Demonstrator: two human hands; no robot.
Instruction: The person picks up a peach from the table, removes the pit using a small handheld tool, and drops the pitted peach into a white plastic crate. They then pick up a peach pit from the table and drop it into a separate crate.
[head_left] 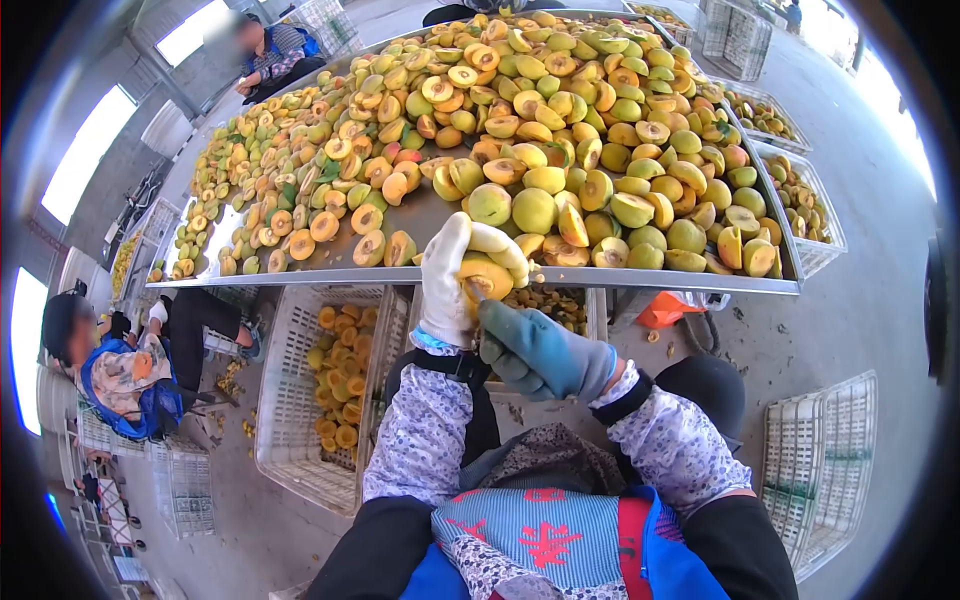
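Note:
My left hand [450, 275], in a white glove, is closed around a yellow peach half [487, 274] with its cut face toward me. Against that cut face is my right hand [545, 350], in a blue-grey glove, its fingers curled around a small tool [474, 291]. Only a short grey tip of the tool shows, so its exact kind is hidden. Both hands are just in front of the metal table's near edge [400, 274]. Beyond them lies a heap of halved and whole peaches [545, 180].
Below the table, a white crate [285, 400] holds peach halves [342, 385]; another crate [597, 322] sits beneath my hands. A crate [820, 465] stands at right, near an orange-and-white bag [665, 308]. Co-workers sit at left [130, 370] and far left [275, 55].

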